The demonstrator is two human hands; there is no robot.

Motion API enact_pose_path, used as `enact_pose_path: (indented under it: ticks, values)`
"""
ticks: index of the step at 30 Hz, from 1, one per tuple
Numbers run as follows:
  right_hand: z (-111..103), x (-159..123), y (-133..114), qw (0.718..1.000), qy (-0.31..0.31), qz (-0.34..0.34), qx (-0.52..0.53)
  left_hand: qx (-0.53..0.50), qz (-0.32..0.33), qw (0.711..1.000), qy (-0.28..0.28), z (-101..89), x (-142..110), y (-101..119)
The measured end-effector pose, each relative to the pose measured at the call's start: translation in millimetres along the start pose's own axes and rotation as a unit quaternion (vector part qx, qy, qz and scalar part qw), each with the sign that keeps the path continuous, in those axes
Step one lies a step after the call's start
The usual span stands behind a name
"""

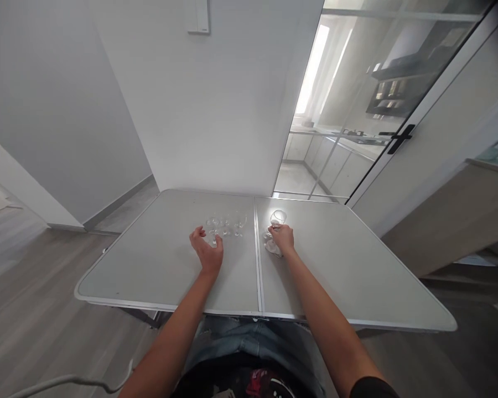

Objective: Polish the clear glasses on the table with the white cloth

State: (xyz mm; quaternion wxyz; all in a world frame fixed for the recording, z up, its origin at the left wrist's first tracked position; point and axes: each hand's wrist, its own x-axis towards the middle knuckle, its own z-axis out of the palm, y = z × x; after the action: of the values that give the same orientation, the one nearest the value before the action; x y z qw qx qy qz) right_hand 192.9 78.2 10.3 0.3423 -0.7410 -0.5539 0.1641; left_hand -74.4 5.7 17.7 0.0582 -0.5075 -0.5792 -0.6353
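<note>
Several small clear stemmed glasses [238,222] stand close together on the left half of the table, near its middle. My left hand [209,251] is beside the nearest of them, thumb and fingers spread in a curve; no firm grip on a glass shows. Just right of the table's centre seam, my right hand [284,239] has its fingers closed at the lower part of a clear glass [278,216], whose round bowl shows beyond them. Below those fingertips lies a whitish, partly see-through thing [273,248]; its kind is unclear, and the hand partly hides it.
The pale folding table [357,271] has a metal rim and a seam [258,265] down its middle. A white wall [216,127] rises behind it. At the right is a glazed door with a black handle [400,138]. A pale cable [74,380] runs at lower left.
</note>
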Motion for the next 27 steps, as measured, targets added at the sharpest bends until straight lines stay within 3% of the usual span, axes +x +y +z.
enact_pose_path:
  ticks: [4, 10, 17, 23, 27]
  values:
    - [5, 5, 0, 0.999, 0.002, 0.016, -0.032, 0.071, -0.065, 0.994, -0.045, 2.3, -1, 0]
    - [9, 6, 4, 0.998, 0.007, 0.028, -0.058, 0.124, -0.114, 0.982, -0.081, 9.8, -8, -7]
    - [7, 4, 1, 0.998, -0.001, 0.023, -0.063, 0.063, -0.138, 0.982, -0.108, 13.6, -10, -20]
    - [-15, -9, -3, 0.999, -0.026, 0.034, -0.011, -0.007, -0.137, 0.985, -0.104, 15.5, -9, -24]
    - [-39, -38, 5, 0.994, 0.039, 0.052, 0.082, -0.018, -0.138, 0.984, -0.11, 15.1, -8, -24]
